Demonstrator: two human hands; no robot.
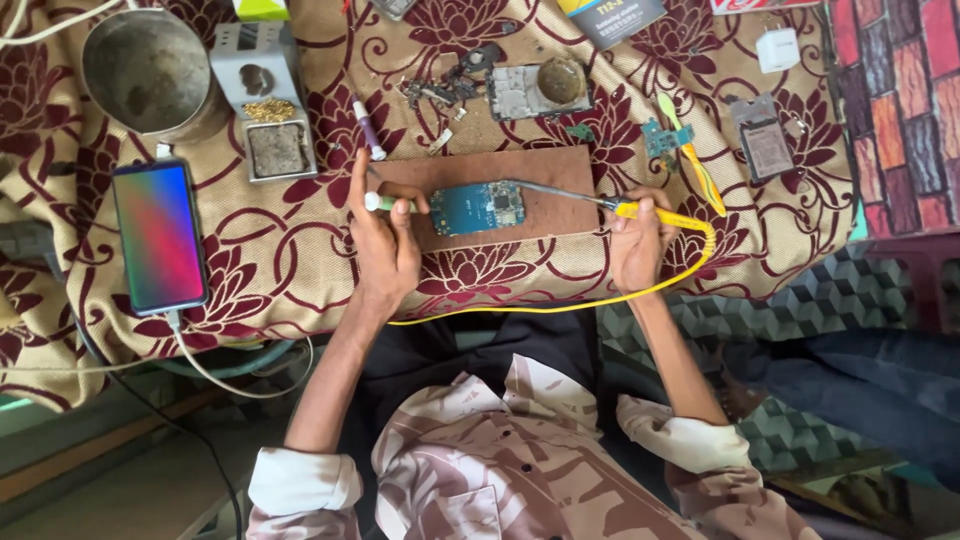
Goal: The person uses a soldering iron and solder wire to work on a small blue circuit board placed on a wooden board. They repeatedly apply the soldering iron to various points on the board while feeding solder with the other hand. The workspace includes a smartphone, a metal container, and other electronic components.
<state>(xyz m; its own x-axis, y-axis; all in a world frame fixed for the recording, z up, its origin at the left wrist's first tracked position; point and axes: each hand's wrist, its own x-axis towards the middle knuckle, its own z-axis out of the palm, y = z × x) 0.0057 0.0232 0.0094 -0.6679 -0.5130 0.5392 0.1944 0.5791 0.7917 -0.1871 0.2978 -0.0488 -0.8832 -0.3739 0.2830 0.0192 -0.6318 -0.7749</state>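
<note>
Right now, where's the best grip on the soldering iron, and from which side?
Grip the soldering iron on its yellow handle, as the right hand does, coming from the near, cord-end side. The bare metal shaft points left toward the blue circuit board; keep off it.

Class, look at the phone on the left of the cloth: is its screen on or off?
On. The phone shows a bright red, green and blue screen, and a white cable runs from its lower end.
</note>
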